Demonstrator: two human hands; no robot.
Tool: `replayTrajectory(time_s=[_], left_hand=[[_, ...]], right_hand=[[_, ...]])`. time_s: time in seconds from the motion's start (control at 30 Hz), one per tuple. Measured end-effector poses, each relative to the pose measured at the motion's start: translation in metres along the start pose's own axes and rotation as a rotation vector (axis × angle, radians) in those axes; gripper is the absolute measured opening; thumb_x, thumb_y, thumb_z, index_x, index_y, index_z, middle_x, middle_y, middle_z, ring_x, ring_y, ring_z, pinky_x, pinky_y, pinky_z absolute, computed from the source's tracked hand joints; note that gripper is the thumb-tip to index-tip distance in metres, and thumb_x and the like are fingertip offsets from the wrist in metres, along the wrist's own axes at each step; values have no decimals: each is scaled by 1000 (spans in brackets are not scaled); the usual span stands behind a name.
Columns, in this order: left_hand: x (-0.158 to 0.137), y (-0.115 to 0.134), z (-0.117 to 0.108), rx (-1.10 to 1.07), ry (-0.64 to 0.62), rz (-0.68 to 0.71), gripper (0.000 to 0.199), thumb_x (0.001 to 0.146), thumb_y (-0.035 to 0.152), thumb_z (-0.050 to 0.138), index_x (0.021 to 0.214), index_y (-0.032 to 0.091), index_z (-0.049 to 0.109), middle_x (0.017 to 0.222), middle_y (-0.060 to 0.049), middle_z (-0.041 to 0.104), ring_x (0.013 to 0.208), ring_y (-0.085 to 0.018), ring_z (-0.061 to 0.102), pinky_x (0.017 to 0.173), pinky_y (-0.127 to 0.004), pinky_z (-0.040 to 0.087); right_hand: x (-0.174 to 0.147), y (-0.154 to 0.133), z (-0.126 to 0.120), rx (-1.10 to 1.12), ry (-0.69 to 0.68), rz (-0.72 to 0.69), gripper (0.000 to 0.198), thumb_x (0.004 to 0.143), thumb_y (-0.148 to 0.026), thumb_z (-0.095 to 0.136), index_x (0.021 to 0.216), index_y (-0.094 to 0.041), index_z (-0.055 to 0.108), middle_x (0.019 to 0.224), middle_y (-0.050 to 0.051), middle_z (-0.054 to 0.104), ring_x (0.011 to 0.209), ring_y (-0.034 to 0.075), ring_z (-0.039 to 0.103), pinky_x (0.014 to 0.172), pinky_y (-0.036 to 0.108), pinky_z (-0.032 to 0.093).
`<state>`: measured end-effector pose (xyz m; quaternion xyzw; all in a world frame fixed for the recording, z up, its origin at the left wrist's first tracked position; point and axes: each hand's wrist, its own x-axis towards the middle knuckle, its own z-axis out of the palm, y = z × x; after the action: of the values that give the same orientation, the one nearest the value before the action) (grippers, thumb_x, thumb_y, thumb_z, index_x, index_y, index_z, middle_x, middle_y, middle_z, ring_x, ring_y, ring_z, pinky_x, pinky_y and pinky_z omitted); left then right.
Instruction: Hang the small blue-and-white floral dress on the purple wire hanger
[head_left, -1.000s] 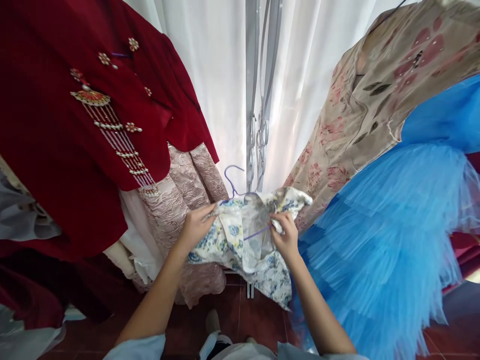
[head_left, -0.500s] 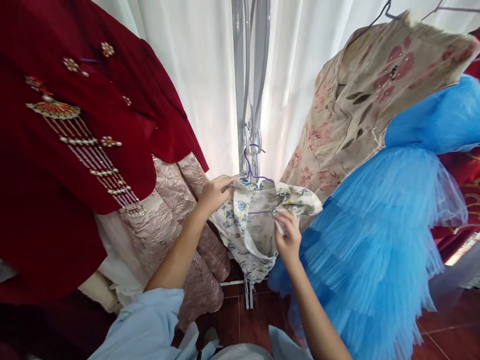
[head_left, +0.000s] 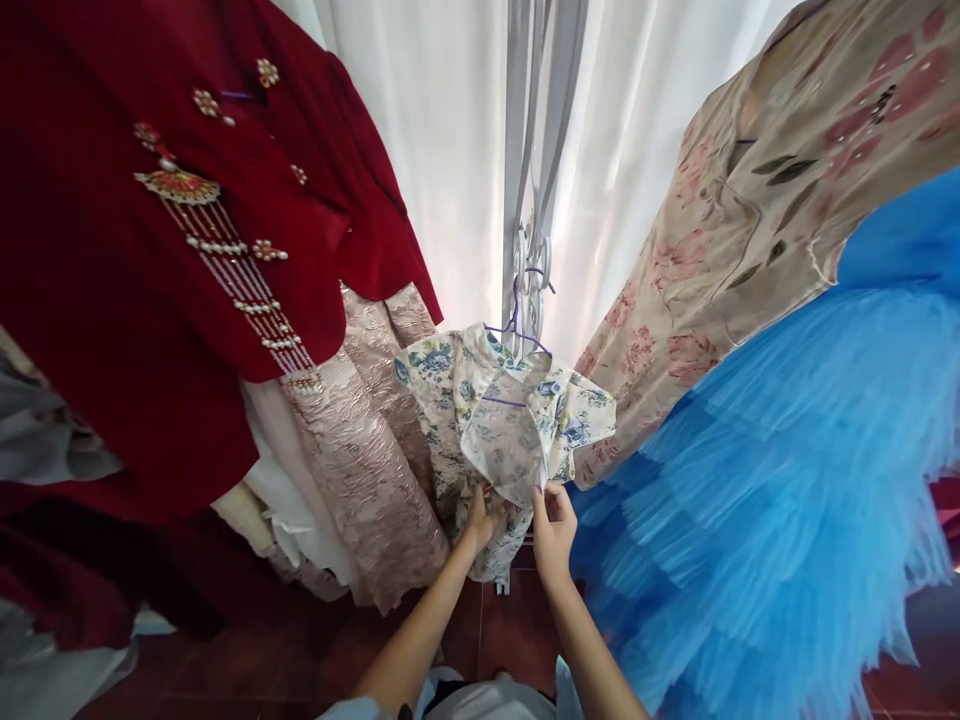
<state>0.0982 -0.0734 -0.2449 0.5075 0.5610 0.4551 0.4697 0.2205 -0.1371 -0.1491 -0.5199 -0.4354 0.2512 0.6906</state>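
A white short-sleeved blouse (head_left: pixel 439 385) with a blue floral print hangs from a purple wire hanger (head_left: pixel 516 318), its neckline open at the front. My right hand (head_left: pixel 555 530) pinches the edge of the front opening on the right side. Lower on the front, my left hand (head_left: pixel 486 522) grips the fabric, its fingertips partly hidden by the cloth. Both hands are close together below the neckline.
A grey metal stand (head_left: pixel 517 130) with hooks rises behind the blouse, before a white curtain (head_left: pixel 435 180). On the left hang a dark red beaded jacket (head_left: pixel 300 250) and pink brocade fabric (head_left: pixel 367 440). A beige floral dress (head_left: pixel 705 260) and blue tiered tulle dress (head_left: pixel 750 470) hang right.
My left hand has left the shoulder of the blouse and moved down to its lower front. My right hand has slid down along the opening edge. The view has shifted slightly left.
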Motion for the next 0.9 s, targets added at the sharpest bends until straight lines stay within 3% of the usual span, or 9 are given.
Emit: replayTrajectory(time_s=[0.13,0.23,0.43,0.63,0.77,0.9], left_hand=[[10,-2,8,57,15,28,20,84,30,61,100,17,59,107,-11,69,102,-24,66,93,-34,50],[18,-3,12,116,30,22,11,84,25,60,91,17,59,95,-10,71,92,-22,69,87,-33,52],[36,-5,29,308,73,-35,22,81,24,69,99,14,62,96,-13,74,88,-23,71,77,-30,51],[60,8,50,467,74,-78,19,86,29,66,92,13,72,96,-14,76,91,-24,71,76,-29,45],[69,14,53,505,81,-62,27,90,33,60,85,11,74,90,-16,75,89,-26,69,74,-30,43],[75,14,48,484,88,-47,29,91,32,55,78,11,72,87,-16,74,84,-25,68,72,-29,41]], right_hand=[[-10,4,-13,50,-168,103,28,88,-43,65,93,-16,68,82,5,68,76,19,62,72,30,51],[-16,10,-21,67,-265,120,29,88,-42,65,97,-16,72,91,9,72,84,22,66,79,33,53],[-21,35,-28,3,-270,116,29,88,-43,64,95,-18,75,100,11,72,95,24,67,83,34,53],[-22,69,-51,-52,-208,378,43,75,-56,68,84,-15,73,83,9,72,71,21,63,66,31,50],[-31,86,-58,-47,-175,429,44,72,-58,68,81,-15,72,75,7,70,64,19,59,60,29,47],[-37,97,-47,-16,-178,466,40,71,-54,68,76,-15,70,71,6,68,61,19,58,60,30,47]])
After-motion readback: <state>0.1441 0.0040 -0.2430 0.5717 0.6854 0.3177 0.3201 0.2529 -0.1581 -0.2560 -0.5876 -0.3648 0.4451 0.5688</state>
